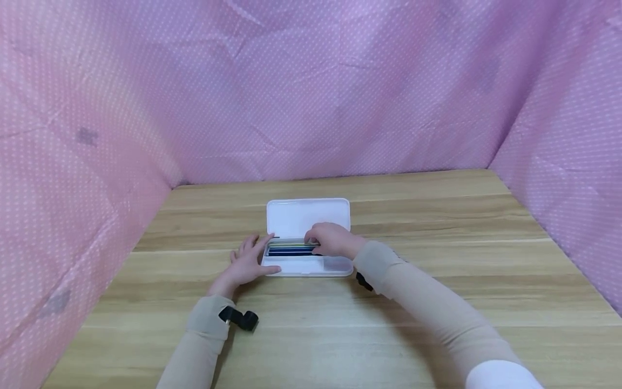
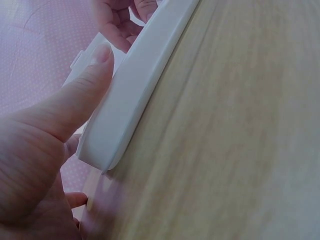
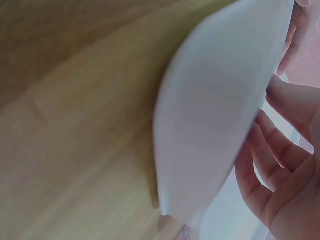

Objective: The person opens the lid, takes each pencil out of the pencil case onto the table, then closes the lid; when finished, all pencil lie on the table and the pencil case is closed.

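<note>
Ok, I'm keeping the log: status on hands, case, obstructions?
Left hand at left end of white case, fingers spread. Right hand at coloured sticks inside, grip unclear. Lid open, nothing visibly in the way.

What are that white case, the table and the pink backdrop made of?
The white case looks like smooth plastic, judging by its thin, rounded, moulded walls. The table has a smooth, wood-look finish; its streaky grain could be real wood or printed laminate. The pink backdrop seems to be soft, white-dotted fabric, given its wrinkles and folds.
</note>
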Tool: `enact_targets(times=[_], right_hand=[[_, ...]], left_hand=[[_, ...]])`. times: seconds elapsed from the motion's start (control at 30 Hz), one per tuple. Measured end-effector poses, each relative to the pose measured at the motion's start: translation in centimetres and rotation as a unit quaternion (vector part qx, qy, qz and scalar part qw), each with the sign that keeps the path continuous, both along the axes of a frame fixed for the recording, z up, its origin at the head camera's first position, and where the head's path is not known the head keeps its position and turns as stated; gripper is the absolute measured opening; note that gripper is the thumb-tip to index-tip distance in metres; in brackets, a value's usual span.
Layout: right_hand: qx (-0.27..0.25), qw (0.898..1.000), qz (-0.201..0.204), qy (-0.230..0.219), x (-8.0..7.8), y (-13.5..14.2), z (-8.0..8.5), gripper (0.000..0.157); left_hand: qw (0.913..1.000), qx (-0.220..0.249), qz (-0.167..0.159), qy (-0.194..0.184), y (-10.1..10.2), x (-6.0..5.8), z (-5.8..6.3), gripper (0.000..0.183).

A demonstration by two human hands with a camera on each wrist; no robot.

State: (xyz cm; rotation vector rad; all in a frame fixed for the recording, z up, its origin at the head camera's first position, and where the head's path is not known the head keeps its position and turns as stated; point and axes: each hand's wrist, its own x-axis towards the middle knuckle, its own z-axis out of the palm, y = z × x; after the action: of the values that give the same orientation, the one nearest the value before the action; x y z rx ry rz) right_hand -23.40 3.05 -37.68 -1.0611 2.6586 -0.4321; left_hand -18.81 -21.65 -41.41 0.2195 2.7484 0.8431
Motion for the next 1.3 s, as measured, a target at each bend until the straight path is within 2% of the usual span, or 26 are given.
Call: enact_targets(times=[0.73, 1.3], right_hand=[[0.023, 0.999, 0.025, -0.008, -0.08, -0.16, 0.23, 0.030], [-0.002, 0.999, 0.036, -0.035, -0.42, -0.15, -0.10, 0.028]], left_hand=[[1.0000, 0.003, 0.002, 0.001, -0.16, -0.05, -0.45, 0.092], [1.0000, -0.002, 0.004, 0.000, -0.22, -0.19, -0.56, 0.091]])
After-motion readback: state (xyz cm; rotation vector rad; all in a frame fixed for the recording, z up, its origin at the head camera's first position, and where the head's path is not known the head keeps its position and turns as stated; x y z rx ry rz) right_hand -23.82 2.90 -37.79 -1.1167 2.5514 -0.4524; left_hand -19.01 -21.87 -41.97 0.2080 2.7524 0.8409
